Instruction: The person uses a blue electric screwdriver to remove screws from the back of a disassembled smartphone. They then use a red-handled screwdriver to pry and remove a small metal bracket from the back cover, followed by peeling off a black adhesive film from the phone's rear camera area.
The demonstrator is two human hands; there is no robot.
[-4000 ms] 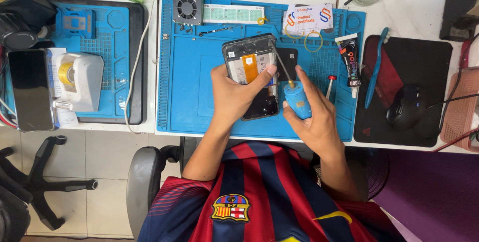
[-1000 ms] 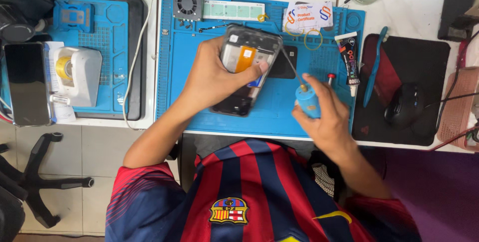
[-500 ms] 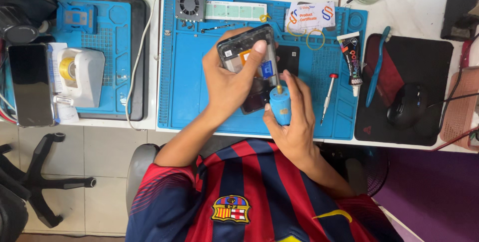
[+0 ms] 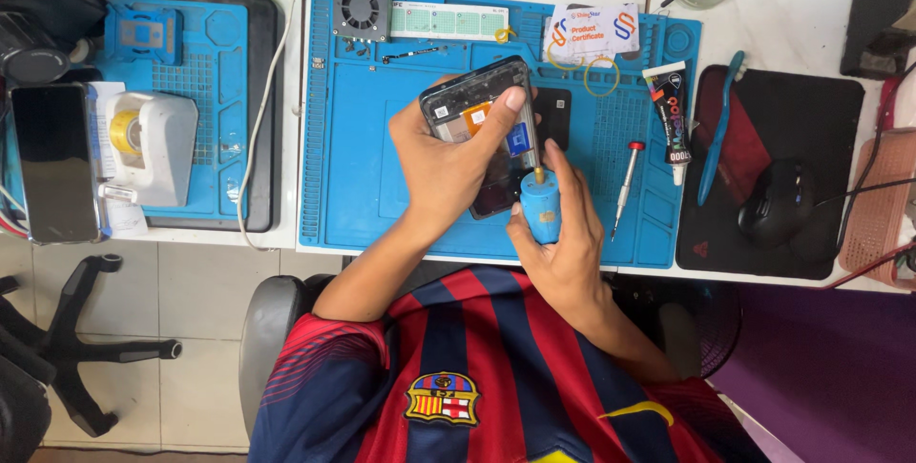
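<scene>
Head view looks straight down, and I see my left hand (image 4: 444, 162) wrapped around an opened phone (image 4: 482, 119), fingers clamped on its dark frame with the thumb laid along the right edge. The phone is tilted up off the blue work mat (image 4: 353, 138), its back off and an orange part and a blue part showing inside. My right hand (image 4: 563, 234) is closed around a blue electric screwdriver (image 4: 540, 207), whose bit meets the phone near its right edge; I think the tip sits on a screw, though that spot is too small for me to be sure.

Just right of my hands a small red-capped screwdriver (image 4: 624, 186) lies on the mat, and beyond it a tube of glue (image 4: 668, 119). Farther right, a blue pry tool (image 4: 718, 124) rests on a black mouse pad (image 4: 792, 243) beside a dark mouse (image 4: 773, 203). At the far edge of the mat stand a small fan (image 4: 361, 8) and a white card (image 4: 592, 33). Well to the left, a white tape dispenser (image 4: 153, 148) sits beside a dark second phone (image 4: 54, 162).
</scene>
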